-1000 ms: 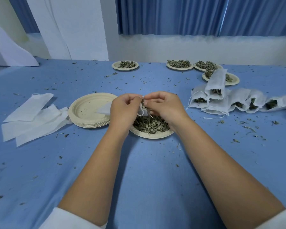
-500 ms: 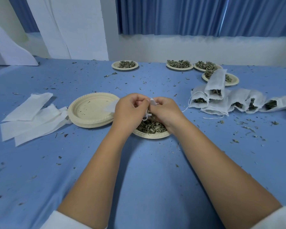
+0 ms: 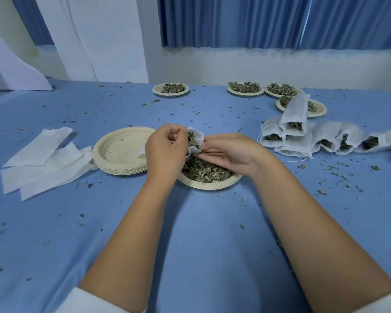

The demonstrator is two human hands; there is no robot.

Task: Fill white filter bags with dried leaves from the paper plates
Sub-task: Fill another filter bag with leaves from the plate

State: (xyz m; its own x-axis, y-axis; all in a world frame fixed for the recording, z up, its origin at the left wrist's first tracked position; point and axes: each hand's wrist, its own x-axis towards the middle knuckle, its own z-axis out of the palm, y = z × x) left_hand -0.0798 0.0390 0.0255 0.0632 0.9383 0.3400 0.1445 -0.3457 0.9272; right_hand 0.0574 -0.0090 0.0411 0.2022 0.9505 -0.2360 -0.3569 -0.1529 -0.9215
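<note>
My left hand (image 3: 165, 152) pinches the rim of a white filter bag (image 3: 195, 138), holding its mouth open above a paper plate (image 3: 209, 185) of dried leaves (image 3: 203, 170). Green leaves show inside the bag's mouth. My right hand (image 3: 230, 153) lies just right of the bag over the plate, fingers stretched toward the bag's lower edge and touching the leaves. Part of the bag is hidden behind my left hand.
A stack of empty paper plates (image 3: 122, 152) sits left of my hands, with flat empty bags (image 3: 43, 159) beyond it. Filled bags (image 3: 303, 136) lie in a heap at the right. Several leaf plates (image 3: 170, 89) stand at the back. Leaf crumbs litter the blue cloth.
The hands have drawn apart. The bag's mouth now shows open with leaves inside, and my right hand has dropped lower, its fingers straightened toward the plate.
</note>
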